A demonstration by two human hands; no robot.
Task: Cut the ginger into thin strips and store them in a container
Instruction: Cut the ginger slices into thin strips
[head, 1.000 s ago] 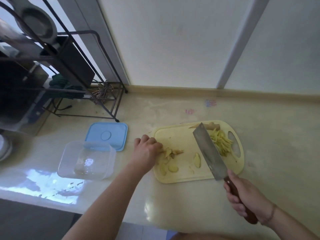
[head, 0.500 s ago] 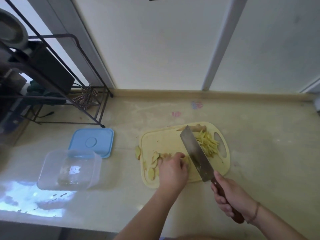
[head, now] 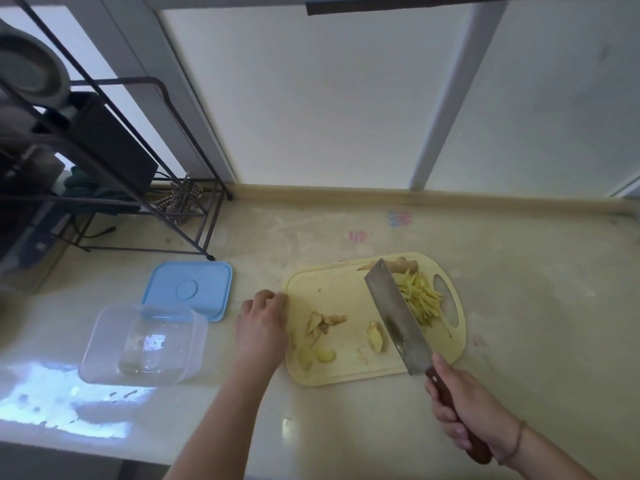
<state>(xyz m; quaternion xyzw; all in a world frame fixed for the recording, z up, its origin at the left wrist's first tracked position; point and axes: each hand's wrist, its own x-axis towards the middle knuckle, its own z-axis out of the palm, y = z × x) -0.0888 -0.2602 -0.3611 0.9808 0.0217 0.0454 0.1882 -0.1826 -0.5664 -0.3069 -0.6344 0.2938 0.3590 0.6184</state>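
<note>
A good part of the cutting looks done: a heap of thin yellow ginger strips (head: 420, 301) lies on the pale yellow plastic cutting board (head: 332, 282), just beyond the steel cleaver with its dark wooden handle (head: 398, 317), which my right hand (head: 467, 415) grips. Flat ginger slices (head: 375, 337) and peel scraps (head: 323, 322) lie between my hands, uncut. My left hand (head: 261, 323) rests at the board's edge, fingers loosely curled; whether they pinch anything I cannot tell. The clear plastic container (head: 145, 342) beside my left hand holds no ginger, so storing remains.
</note>
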